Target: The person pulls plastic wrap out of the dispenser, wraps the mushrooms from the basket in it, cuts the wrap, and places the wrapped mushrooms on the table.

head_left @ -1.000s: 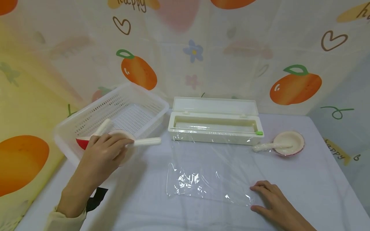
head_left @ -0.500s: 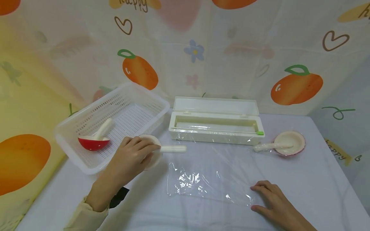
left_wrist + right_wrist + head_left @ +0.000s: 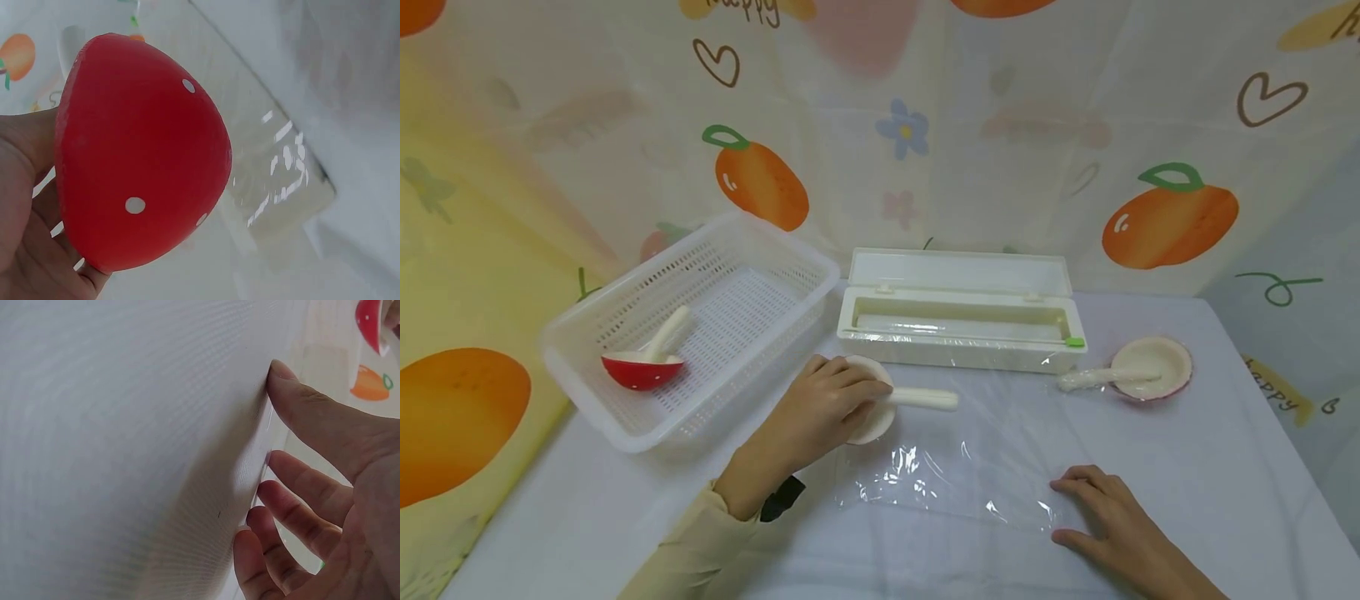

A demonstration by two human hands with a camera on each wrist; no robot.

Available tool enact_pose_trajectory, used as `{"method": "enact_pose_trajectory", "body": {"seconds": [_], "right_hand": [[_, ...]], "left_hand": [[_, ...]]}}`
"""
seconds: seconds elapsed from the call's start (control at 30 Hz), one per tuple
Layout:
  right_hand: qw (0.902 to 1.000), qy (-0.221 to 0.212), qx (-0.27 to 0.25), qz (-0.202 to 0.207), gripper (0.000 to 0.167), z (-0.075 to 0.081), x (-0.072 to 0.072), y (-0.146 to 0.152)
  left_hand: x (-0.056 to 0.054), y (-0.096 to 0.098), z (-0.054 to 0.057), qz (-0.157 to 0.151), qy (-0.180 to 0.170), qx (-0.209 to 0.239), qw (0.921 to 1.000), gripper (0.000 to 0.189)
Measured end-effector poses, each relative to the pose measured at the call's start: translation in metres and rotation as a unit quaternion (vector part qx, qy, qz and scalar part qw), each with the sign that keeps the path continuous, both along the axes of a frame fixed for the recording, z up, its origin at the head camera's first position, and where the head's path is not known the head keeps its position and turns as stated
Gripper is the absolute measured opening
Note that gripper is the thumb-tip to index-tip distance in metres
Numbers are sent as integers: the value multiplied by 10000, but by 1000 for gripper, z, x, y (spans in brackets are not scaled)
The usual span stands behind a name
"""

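Observation:
My left hand (image 3: 827, 408) grips a ladle (image 3: 928, 399) by its bowl, above the left part of a sheet of cling film (image 3: 955, 467). In the left wrist view the outside of the ladle's bowl (image 3: 144, 156) is red with white dots, thumb and fingers around its rim. The white handle points right in the head view. My right hand (image 3: 1112, 521) rests at the film's right front corner, fingers spread and fingertips down at the table. The film runs out from a cream dispenser box (image 3: 962, 352) with a raised lid.
A white perforated basket (image 3: 760, 308) at the left holds another red ladle (image 3: 643, 371). At the right lies a film-wrapped ladle (image 3: 1150, 368). A printed cloth (image 3: 985, 167) hangs behind the white-covered table (image 3: 1225, 500).
My left hand has carried the ladle rightward from the basket's front edge to over the cling film. The right hand has stayed in place.

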State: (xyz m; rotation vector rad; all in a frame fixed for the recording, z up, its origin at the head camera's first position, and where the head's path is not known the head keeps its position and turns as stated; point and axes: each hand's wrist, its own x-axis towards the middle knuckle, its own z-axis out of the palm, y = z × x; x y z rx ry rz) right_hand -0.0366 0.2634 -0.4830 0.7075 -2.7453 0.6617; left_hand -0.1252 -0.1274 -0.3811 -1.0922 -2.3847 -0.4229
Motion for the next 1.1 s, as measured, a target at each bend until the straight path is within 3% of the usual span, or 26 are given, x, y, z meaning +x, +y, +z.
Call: {"method": "enact_pose_trajectory", "body": {"seconds": [0.23,0.4,0.67,0.9,1.1], "right_hand": [[10000,-69,22,-48,55,2,-1,0],[9999,-118,-14,-38,56,3,-1,0],[9997,-212,13,-113,56,3,0,0],[9992,-363,118,-96,55,5,-1,0],[9989,-297,356,-57,57,7,-1,1]], "left_hand": [[-7,29,-19,-186,-321,78,9993,24],[-11,46,-30,-235,-259,-7,9994,22],[-16,63,-40,-129,-523,-474,9974,21],[-15,71,-49,137,-328,-1498,9881,34],[-12,72,-52,195,-288,-1455,9888,40]]}}
